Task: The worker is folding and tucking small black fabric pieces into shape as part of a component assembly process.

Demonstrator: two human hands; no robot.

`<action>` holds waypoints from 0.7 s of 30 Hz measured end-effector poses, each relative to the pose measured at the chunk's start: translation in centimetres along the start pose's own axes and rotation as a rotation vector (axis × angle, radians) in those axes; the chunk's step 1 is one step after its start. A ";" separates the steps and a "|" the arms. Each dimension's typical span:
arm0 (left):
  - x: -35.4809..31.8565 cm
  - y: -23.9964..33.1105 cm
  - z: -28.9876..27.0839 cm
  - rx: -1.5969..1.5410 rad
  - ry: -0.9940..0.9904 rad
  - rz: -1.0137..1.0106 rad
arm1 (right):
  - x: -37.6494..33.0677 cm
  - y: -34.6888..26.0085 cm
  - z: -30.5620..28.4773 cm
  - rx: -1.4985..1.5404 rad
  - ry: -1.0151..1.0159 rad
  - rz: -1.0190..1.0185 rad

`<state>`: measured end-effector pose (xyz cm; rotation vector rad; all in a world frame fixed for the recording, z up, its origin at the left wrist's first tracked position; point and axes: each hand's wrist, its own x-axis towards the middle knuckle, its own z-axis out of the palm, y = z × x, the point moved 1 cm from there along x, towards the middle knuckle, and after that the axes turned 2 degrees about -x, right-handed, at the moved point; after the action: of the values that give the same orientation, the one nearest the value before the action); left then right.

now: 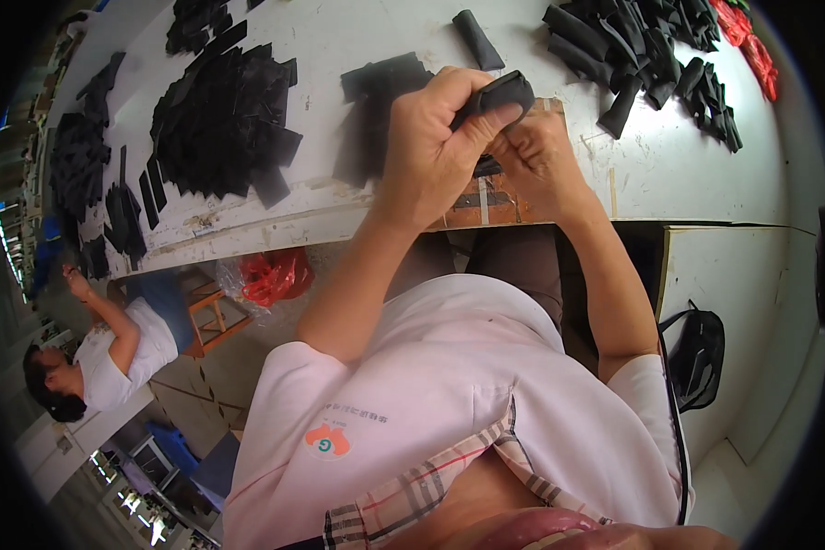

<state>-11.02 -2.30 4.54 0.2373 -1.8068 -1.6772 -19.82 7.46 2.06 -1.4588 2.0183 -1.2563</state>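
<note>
Left hand [431, 151]: raised over the near edge of the white table [669, 165], fingers curled shut around a small black folded piece [497, 94]; thumb presses on its upper end.
Right hand [536, 156]: just beside the left, touching it; fingertips pinch the lower part of the same black piece. How much it grips is hidden behind the left hand.
Black piece: held above the table edge, between both hands; only its rounded top and a short dark strip below show. Material hard to make out.
Flat stack [380, 110]: black sheets on the table, just behind the left hand, partly covered by it.
Left pile [225, 124]: loose black flat cut pieces, well apart from the hands.
Right pile [646, 55]: black rolled or folded pieces at the far right; cut off by the top edge.
Red pieces [752, 46]: at the rim, blurred.
Red bag [275, 275]: under the table, contents unclear.
Black bag [697, 357]: on the floor at right.
Other person [110, 353]: seated lower left, partly cut off.
</note>
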 end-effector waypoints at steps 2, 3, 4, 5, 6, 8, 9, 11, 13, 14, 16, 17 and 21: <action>0.6 -1.4 -0.5 -0.009 -0.175 -0.164 | -0.3 1.0 0.7 -0.102 0.022 0.001; 0.3 -1.6 -0.7 -0.151 -0.212 -0.303 | -0.5 1.1 0.9 -0.075 0.033 -0.005; 0.2 -1.7 -0.8 -0.149 -0.208 -0.305 | -0.6 0.9 1.2 -0.042 0.040 -0.012; 0.2 -1.6 -0.9 -0.063 -0.185 -0.220 | -0.4 0.7 1.0 0.010 -0.018 0.076; 0.2 -1.5 -1.0 0.022 -0.162 -0.136 | -0.4 0.2 0.8 0.013 -0.022 0.075; 0.7 0.2 -0.9 0.017 -0.237 -0.124 | -0.5 -0.5 0.2 0.056 0.078 -0.053; 0.7 0.8 -0.9 0.012 -0.314 -0.112 | -0.9 0.4 0.7 0.057 0.077 -0.049; 0.4 -0.6 -1.2 0.032 -0.333 -0.165 | -1.0 2.2 1.9 -0.014 0.003 0.011; -0.2 -1.7 -1.5 0.070 -0.308 -0.187 | -0.9 1.5 1.9 -0.033 0.040 0.015; -0.6 -1.7 -1.2 0.072 -0.308 -0.187 | -0.9 1.0 1.9 -0.047 0.075 0.027; -1.1 -1.0 -0.4 -0.064 0.019 -0.117 | -0.9 0.5 1.2 -0.102 0.045 0.027; -1.0 -0.4 0.2 -0.114 0.107 -0.015 | -0.8 0.2 0.7 -0.180 -0.002 0.002; -0.3 0.3 -0.8 0.027 0.014 0.035 | 0.0 -1.5 -0.5 -0.280 0.061 -0.058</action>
<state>-10.21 -2.71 4.70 0.2278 -1.8145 -1.6242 -19.33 7.61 3.51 -1.6308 2.2816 -1.0850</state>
